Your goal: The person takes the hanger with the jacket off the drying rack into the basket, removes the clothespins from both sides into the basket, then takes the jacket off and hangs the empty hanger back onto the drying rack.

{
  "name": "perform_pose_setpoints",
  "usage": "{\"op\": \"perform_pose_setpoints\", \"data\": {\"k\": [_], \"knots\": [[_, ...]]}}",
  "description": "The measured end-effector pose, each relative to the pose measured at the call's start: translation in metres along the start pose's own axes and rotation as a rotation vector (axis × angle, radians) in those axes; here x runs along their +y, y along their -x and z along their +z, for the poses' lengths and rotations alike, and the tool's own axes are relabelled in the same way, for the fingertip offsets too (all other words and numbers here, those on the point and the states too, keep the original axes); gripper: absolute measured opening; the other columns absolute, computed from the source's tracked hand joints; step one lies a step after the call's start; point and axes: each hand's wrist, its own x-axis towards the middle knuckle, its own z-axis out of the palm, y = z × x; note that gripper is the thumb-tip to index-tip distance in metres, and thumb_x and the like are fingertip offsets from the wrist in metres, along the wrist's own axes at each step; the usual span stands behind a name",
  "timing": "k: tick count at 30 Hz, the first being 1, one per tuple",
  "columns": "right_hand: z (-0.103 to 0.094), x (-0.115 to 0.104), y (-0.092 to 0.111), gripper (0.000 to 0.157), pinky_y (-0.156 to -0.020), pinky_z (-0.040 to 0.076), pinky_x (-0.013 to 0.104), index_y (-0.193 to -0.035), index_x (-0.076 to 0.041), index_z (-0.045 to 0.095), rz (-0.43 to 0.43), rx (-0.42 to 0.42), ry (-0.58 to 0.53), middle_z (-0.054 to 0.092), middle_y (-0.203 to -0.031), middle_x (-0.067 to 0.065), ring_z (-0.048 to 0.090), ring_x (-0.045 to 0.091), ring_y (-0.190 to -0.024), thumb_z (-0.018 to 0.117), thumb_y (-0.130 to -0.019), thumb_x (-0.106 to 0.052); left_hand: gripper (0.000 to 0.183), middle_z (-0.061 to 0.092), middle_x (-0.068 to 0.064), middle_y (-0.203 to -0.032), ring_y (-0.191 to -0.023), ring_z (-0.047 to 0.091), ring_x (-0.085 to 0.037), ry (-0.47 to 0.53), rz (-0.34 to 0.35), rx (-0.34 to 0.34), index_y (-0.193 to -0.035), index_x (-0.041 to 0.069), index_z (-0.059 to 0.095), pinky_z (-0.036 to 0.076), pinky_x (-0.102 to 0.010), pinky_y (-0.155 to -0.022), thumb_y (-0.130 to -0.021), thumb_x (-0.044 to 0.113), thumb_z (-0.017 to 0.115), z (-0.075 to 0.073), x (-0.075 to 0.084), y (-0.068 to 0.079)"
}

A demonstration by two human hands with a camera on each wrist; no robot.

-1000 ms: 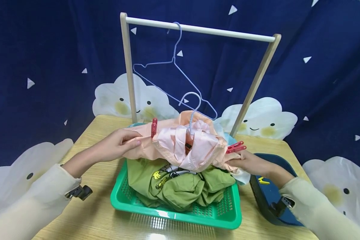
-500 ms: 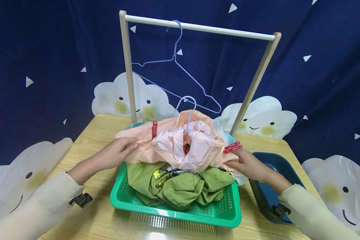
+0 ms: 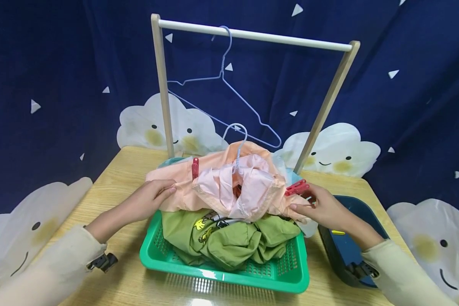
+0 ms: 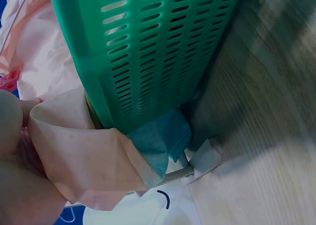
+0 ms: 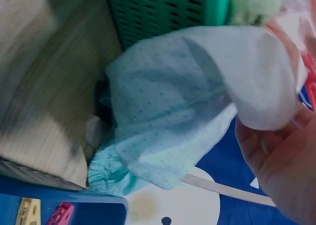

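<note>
A peach garment with a pale pink lining lies bunched over the green basket, a hanger poking up from its middle. My left hand pinches its left side between thumb and fingers. At the garment's right side, my right hand holds the cloth loosely, index finger beside a red clothespin. Another red clothespin grips the left shoulder. In the right wrist view, pale blue dotted cloth hangs below that hand; its fingertips are partly hidden by fabric.
The green basket holds an olive green garment. Behind stands a rack with a bare hanger on its bar. To the right, a dark blue bin contains clothespins.
My right hand has loosened and spread its fingers toward the red clothespin. The left hand and garment have shifted slightly left; the garment's hanger hook has tilted left.
</note>
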Motion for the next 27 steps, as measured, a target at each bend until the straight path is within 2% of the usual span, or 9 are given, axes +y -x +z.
{"op": "perform_pose_setpoints", "data": {"k": [3,6,9,11,14,18,27], "knots": [[-0.004,-0.002,-0.001,0.039,-0.082,0.054,0.023,-0.137,-0.005,0.056,-0.040,0.044,-0.054,0.071,-0.116,0.008,0.063,0.006,-0.099,0.063,-0.100,-0.018,0.022,0.056,0.004,-0.077,-0.073,0.049,-0.009,-0.013,-0.012,0.007,-0.090,0.012,0.066,0.044,-0.030,-0.072,-0.106,0.016,0.051,0.001,-0.001,0.001],[-0.007,-0.003,-0.003,0.037,-0.082,0.055,0.022,-0.138,-0.001,0.053,-0.081,0.112,-0.143,0.072,-0.110,0.003,0.066,0.005,-0.095,0.057,-0.103,-0.010,0.023,0.052,0.006,-0.074,-0.070,0.047,-0.008,-0.014,-0.018,0.009,-0.088,0.013,0.065,0.043,-0.028,-0.070,-0.106,0.015,0.051,0.003,-0.001,0.000],[-0.010,-0.004,-0.004,0.026,-0.077,0.055,0.019,-0.128,0.001,0.060,-0.131,0.189,-0.242,0.072,-0.102,-0.007,0.068,0.005,-0.085,0.056,-0.102,-0.002,0.026,0.041,0.008,-0.070,-0.065,0.041,-0.006,0.004,-0.017,0.000,-0.082,0.014,0.059,0.039,-0.025,-0.065,-0.107,0.015,0.050,0.003,-0.002,0.000],[-0.011,-0.004,-0.005,0.021,-0.075,0.056,0.017,-0.119,0.000,0.065,-0.159,0.227,-0.295,0.072,-0.098,-0.013,0.070,0.006,-0.082,0.056,-0.100,0.003,0.027,0.039,0.009,-0.069,-0.064,0.040,-0.006,0.011,-0.014,-0.002,-0.080,0.014,0.058,0.038,-0.024,-0.064,-0.107,0.015,0.050,0.003,-0.002,0.000],[-0.012,-0.004,-0.005,0.015,-0.072,0.056,0.016,-0.110,0.007,0.067,-0.172,0.262,-0.337,0.073,-0.093,-0.016,0.070,0.006,-0.077,0.059,-0.098,0.006,0.028,0.039,0.009,-0.069,-0.065,0.040,-0.006,0.010,-0.009,-0.001,-0.080,0.014,0.058,0.039,-0.025,-0.064,-0.107,0.015,0.051,0.002,-0.002,0.000],[-0.012,-0.005,-0.006,0.013,-0.070,0.056,0.017,-0.106,0.013,0.066,-0.170,0.293,-0.311,0.073,-0.090,-0.018,0.069,0.003,-0.075,0.062,-0.095,0.008,0.027,0.042,0.009,-0.070,-0.067,0.043,-0.007,0.000,-0.004,0.003,-0.082,0.015,0.060,0.040,-0.026,-0.068,-0.107,0.015,0.050,0.002,-0.003,-0.001],[-0.012,-0.004,-0.006,0.008,-0.069,0.057,0.018,-0.099,0.006,0.072,-0.136,0.318,-0.218,0.071,-0.085,-0.022,0.070,0.004,-0.073,0.067,-0.093,0.005,0.026,0.041,0.009,-0.070,-0.067,0.043,-0.007,0.007,-0.014,0.001,-0.082,0.014,0.060,0.040,-0.026,-0.067,-0.107,0.015,0.050,0.002,-0.002,0.000]]}}
